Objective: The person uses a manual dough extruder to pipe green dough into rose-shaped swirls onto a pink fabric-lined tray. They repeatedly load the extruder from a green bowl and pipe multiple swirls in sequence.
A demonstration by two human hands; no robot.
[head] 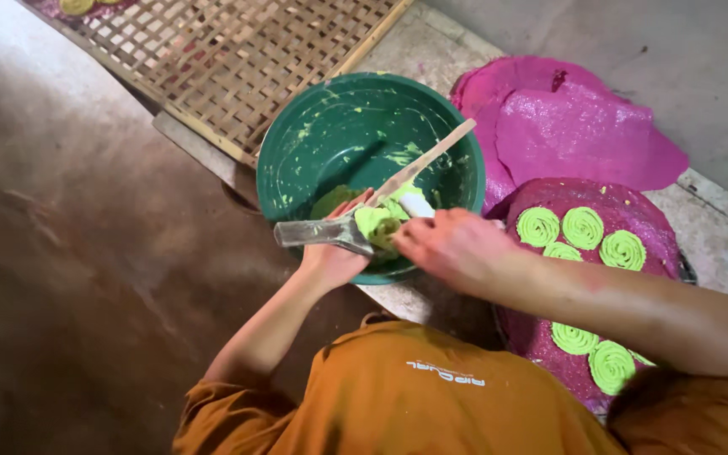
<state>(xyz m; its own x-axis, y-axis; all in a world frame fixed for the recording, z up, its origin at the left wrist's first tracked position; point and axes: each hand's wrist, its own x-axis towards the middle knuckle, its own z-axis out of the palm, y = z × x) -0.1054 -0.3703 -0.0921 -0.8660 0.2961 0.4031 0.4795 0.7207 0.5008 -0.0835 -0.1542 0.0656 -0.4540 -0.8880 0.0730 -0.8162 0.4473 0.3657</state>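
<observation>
Your left hand [330, 253] reaches up over the near rim of the green bowl [313, 143] and its fingers are closed around a clear tube-shaped press [318, 232], which lies roughly level with its free end pointing left, out past the bowl's edge. At the end of the press nearest your fingers sits a lump of pale green dough [378, 224], right against your fingertips and just above the bowl's near wall. Your right hand [452, 246] comes in from the right, knuckles up, curled shut around something white [417, 205] whose tip meets the dough; you cannot tell from here exactly what that white piece is. A wooden stick [431, 160] leans inside the bowl, its lower end buried in the dough near your hands and its upper end resting toward the bowl's far right rim. More green dough streaks the bowl's inner wall. Just right of your right forearm, a round tray covered in pink sheet [625, 202] carries several green spiral coils [583, 227], some above your arm and some below it. Beyond it lie loose pink sheets [583, 135], and a woven bamboo mat [238, 50] lies past the bowl.
</observation>
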